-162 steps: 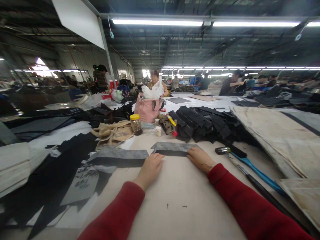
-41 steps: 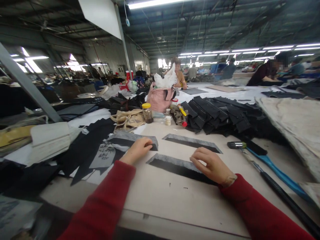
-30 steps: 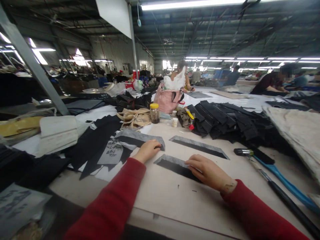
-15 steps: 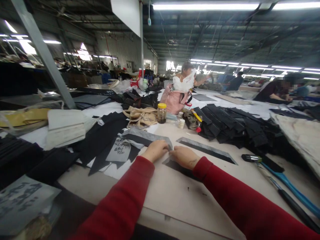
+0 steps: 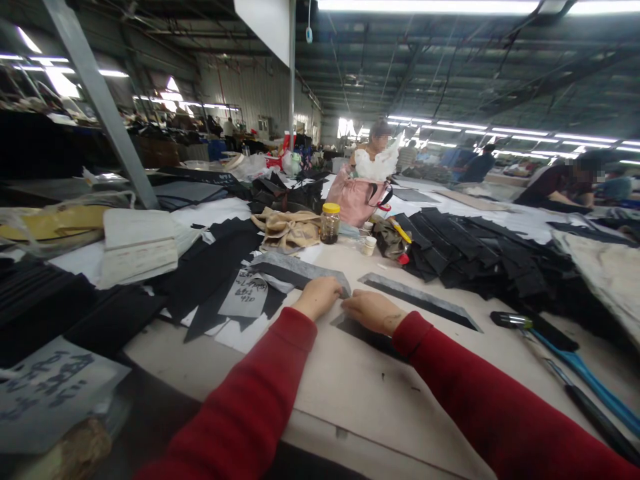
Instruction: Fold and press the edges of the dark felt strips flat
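Fingers bunched, my bare right hand has joined my left hand by one grey-and-black fabric strip; whether either pinches it, I cannot tell.

From my camera, I see a long grey-and-black fabric strip lying flat, a slant-ended grey-and-black strip flat to its right, and a partly hidden dark fabric strip nearer.

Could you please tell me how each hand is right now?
Left hand: curled at the end of the left strip; grip hidden.
Right hand: fingers close beside it; hold cannot be told.
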Motion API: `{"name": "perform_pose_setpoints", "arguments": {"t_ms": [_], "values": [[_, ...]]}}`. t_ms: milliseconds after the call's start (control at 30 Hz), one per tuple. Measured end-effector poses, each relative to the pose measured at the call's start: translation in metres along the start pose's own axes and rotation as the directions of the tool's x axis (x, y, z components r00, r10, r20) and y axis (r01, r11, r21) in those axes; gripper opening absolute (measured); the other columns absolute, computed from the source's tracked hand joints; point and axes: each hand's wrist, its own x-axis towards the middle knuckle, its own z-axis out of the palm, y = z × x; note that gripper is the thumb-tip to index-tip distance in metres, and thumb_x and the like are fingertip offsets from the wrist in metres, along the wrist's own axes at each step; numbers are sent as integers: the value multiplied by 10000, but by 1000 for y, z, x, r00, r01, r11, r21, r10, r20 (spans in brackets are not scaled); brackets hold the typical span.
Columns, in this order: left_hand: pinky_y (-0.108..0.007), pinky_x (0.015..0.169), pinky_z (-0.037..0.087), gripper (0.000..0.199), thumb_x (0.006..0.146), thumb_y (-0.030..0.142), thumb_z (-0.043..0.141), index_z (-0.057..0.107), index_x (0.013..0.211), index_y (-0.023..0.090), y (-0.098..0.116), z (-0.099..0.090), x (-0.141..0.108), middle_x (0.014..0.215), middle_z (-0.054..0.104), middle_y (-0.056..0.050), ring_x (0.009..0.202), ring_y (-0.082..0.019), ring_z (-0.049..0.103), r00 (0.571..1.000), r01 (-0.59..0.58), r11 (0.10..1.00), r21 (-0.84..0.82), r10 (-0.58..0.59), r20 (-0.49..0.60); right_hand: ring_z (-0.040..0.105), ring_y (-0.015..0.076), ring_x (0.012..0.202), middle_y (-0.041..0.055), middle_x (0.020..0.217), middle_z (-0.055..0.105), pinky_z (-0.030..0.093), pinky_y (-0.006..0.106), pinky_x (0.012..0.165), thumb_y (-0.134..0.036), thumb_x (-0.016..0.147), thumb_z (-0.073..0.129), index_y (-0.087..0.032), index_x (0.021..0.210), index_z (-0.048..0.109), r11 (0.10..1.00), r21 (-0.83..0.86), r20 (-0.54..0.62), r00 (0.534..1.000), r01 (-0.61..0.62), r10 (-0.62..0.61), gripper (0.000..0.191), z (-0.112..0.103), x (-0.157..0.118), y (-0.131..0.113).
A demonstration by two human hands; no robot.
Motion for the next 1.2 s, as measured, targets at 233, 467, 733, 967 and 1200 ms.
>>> {"name": "perform_pose_setpoints", "arguments": {"t_ms": [233, 467, 733, 967, 1200], "values": [[-266, 785, 441, 218, 756, 193, 489, 683, 856, 195, -4, -4, -2, 912, 641, -55, 858, -182, 577, 999, -32, 999, -25, 33, 33, 576, 184, 784, 96, 885, 592, 370, 254, 647, -238, 873, 335, -175, 1079, 577, 994, -41, -28, 995, -101, 100, 325, 4, 6, -7], [-286, 749, 447, 238, 773, 167, 438, 674, 802, 162, -1, -1, 0, 860, 639, -76, 812, -189, 584, 1000, 22, 1000, -10, -22, -12, 577, 183, 820, 96, 891, 594, 375, 256, 686, -247, 884, 326, -180, 989, 619, 996, -45, -36, 996, -77, 76, 319, 2, 3, -9], [-265, 756, 447, 188, 730, 185, 509, 669, 826, 177, -6, -3, -1, 881, 641, -56, 821, -180, 576, 1000, -9, 999, -34, 10, 19, 580, 199, 827, 112, 912, 602, 386, 275, 690, -239, 892, 312, -149, 1015, 594, 990, -60, -37, 991, -131, 129, 321, 8, 7, -17], [-288, 778, 435, 238, 788, 177, 420, 655, 808, 158, -1, -1, -1, 874, 632, -78, 836, -190, 576, 998, 61, 997, -42, -61, 6, 584, 194, 835, 108, 938, 591, 392, 268, 697, -201, 875, 343, -153, 1047, 564, 985, -63, -50, 987, -159, 156, 284, 5, 7, -15], [-334, 779, 424, 249, 846, 168, 335, 563, 940, 133, -3, -4, 2, 906, 631, -125, 861, -219, 588, 945, 321, 942, -97, -326, -37, 587, 195, 842, 123, 927, 606, 398, 269, 705, -238, 894, 308, -140, 929, 625, 981, -61, -15, 983, -184, 184, 334, 6, 12, -9]]}}
